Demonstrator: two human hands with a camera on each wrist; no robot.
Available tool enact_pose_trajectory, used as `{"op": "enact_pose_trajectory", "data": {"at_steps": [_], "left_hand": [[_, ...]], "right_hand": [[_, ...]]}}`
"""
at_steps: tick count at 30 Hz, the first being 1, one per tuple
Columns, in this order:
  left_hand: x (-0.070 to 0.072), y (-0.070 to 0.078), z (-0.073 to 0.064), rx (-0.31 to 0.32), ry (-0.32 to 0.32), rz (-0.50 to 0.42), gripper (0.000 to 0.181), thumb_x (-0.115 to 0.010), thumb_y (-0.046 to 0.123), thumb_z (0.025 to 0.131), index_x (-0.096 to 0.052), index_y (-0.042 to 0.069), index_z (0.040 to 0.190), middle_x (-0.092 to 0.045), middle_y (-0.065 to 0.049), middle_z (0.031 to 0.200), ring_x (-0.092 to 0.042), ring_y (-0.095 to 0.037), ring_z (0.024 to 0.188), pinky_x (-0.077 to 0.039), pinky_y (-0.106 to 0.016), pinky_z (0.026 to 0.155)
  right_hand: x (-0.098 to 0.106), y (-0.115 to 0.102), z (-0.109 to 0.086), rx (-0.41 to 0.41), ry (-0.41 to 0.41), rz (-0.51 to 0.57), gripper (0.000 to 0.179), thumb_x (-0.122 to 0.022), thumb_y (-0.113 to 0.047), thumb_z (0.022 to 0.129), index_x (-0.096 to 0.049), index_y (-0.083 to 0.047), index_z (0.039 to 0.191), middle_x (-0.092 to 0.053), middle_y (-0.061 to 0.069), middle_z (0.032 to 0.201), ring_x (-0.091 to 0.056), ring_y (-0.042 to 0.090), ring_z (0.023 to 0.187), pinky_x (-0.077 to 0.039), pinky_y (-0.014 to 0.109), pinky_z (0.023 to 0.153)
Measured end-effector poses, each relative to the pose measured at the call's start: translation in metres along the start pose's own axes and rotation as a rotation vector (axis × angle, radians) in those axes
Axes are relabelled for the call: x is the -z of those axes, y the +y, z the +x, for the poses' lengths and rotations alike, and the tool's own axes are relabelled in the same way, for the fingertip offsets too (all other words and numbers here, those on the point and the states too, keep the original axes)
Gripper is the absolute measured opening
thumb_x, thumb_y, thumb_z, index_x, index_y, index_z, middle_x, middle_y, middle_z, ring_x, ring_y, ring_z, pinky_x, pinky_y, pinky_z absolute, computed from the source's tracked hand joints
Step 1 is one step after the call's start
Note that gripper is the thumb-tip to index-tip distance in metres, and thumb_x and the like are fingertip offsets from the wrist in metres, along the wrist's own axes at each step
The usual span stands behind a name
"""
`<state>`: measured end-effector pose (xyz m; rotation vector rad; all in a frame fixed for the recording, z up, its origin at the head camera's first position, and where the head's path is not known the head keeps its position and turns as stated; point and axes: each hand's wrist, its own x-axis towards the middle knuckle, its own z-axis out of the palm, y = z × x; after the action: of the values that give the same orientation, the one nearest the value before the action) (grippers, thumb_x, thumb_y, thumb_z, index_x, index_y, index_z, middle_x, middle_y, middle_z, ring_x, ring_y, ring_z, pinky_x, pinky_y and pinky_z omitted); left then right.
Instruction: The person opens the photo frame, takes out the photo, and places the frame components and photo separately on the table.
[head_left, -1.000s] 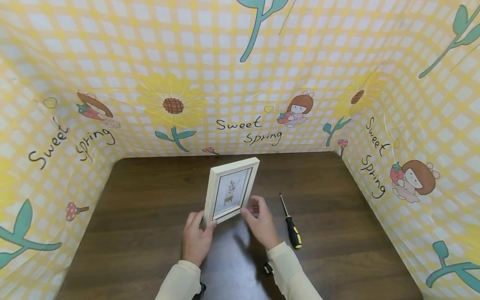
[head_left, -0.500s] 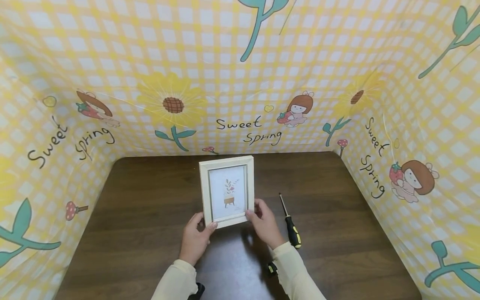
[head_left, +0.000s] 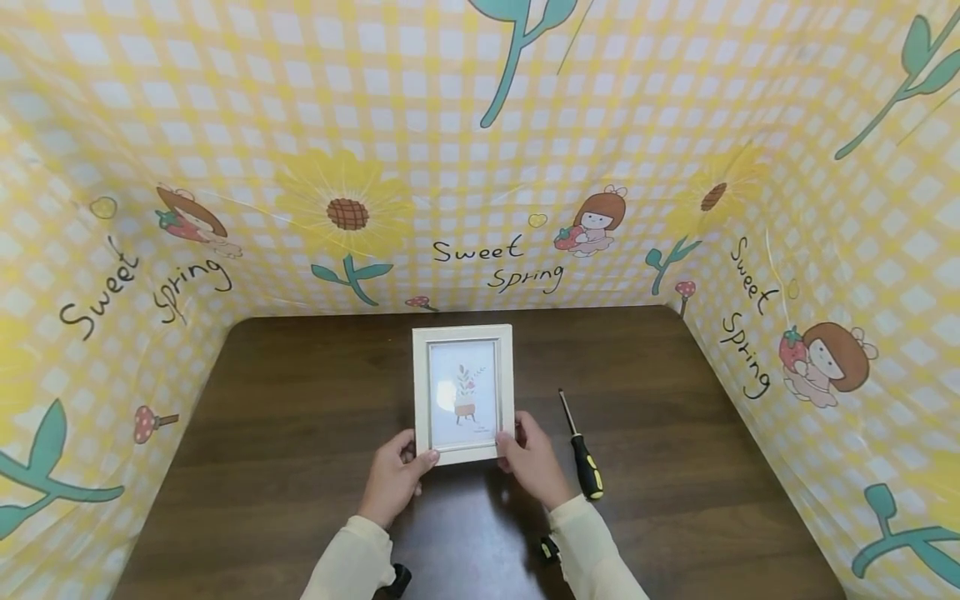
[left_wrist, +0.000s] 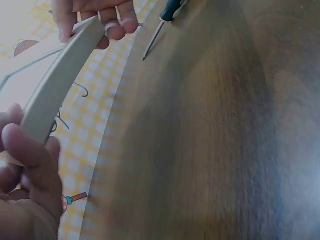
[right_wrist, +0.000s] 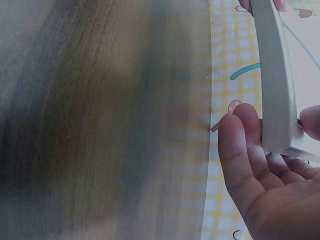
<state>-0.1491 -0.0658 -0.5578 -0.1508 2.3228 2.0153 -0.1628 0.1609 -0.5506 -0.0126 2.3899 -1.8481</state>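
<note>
A cream picture frame (head_left: 422, 392) with a print of a potted plant is held up over the table, its front toward the head camera. My left hand (head_left: 393, 477) grips the lower left corner, thumb on the front edge and fingers behind. At the lower right corner, my right hand (head_left: 536, 460) pinches the frame the same way. Both wrist views show the frame's pale side edge (left_wrist: 65, 75) between thumb and fingers. A bright glare spot lies on the glazing. To the right of my right hand, a screwdriver (head_left: 585, 458) with a black and yellow handle lies on the table.
The dark brown wooden table (head_left: 300, 383) is walled at the back and sides by a yellow checked cloth (head_left: 465, 167) with flowers and lettering. Near my right sleeve lies a small black and yellow object (head_left: 550, 548), partly covered by the sleeve.
The picture frame has turned from an angled, tilted pose to face the head camera squarely, and sits slightly lower than half a second ago. Both hands keep hold of its lower corners.
</note>
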Motion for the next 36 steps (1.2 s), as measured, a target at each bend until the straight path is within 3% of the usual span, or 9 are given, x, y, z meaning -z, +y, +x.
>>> {"op": "enact_pose_trajectory", "data": {"at_steps": [4,7,17,25,30,36], "left_hand": [[-0.006,0.001,0.001,0.028,-0.016,-0.012,0.025,-0.073,0.004,0.090,-0.066,-0.004,0.112,-0.056,-0.009,0.078,-0.051,-0.019,0.052,-0.047,-0.031,0.046],[-0.009,0.001,0.001,0.035,-0.016,-0.005,0.025,-0.073,0.004,0.090,-0.066,-0.004,0.114,-0.057,-0.010,0.080,-0.051,-0.020,0.052,-0.048,-0.032,0.047],[-0.015,-0.005,0.008,0.077,-0.005,-0.008,0.031,-0.071,0.002,0.090,-0.064,-0.004,0.120,-0.061,-0.011,0.083,-0.058,-0.031,0.067,-0.049,-0.032,0.048],[-0.020,-0.010,0.015,0.116,-0.026,-0.010,0.033,-0.070,0.003,0.091,-0.061,-0.003,0.122,-0.062,-0.010,0.083,-0.059,-0.023,0.073,-0.050,-0.033,0.050],[-0.024,-0.014,0.018,0.149,-0.049,-0.029,0.035,-0.071,0.005,0.090,-0.060,-0.005,0.121,-0.064,-0.010,0.083,-0.060,-0.021,0.072,-0.050,-0.033,0.051],[-0.032,-0.023,0.019,0.221,-0.096,-0.044,0.035,-0.070,0.006,0.090,-0.058,-0.007,0.120,-0.063,-0.010,0.083,-0.060,-0.020,0.070,-0.050,-0.031,0.052]], "right_hand": [[0.004,0.000,-0.003,-0.051,0.022,-0.021,0.053,-0.057,-0.015,0.101,-0.038,-0.011,0.150,-0.061,0.010,0.085,-0.059,0.020,0.062,-0.053,0.035,0.058],[0.005,-0.001,-0.005,-0.065,0.032,-0.056,0.059,-0.057,-0.016,0.100,-0.033,-0.015,0.154,-0.061,0.009,0.084,-0.058,0.020,0.058,-0.052,0.035,0.056],[0.005,0.003,-0.001,-0.069,0.044,-0.154,0.055,-0.058,-0.020,0.100,-0.039,-0.011,0.151,-0.061,0.007,0.078,-0.056,0.020,0.052,-0.050,0.035,0.049],[0.004,0.008,0.006,-0.101,0.052,-0.206,0.058,-0.059,-0.023,0.100,-0.037,-0.006,0.150,-0.065,0.009,0.088,-0.060,0.022,0.060,-0.050,0.035,0.051],[0.005,0.012,0.010,-0.117,0.077,-0.304,0.054,-0.059,-0.022,0.098,-0.042,-0.003,0.145,-0.066,0.013,0.097,-0.061,0.020,0.063,-0.052,0.038,0.054],[0.005,0.018,0.012,-0.151,0.113,-0.426,0.052,-0.061,-0.022,0.094,-0.047,0.001,0.138,-0.065,0.012,0.087,-0.059,0.020,0.058,-0.049,0.037,0.054]]}}
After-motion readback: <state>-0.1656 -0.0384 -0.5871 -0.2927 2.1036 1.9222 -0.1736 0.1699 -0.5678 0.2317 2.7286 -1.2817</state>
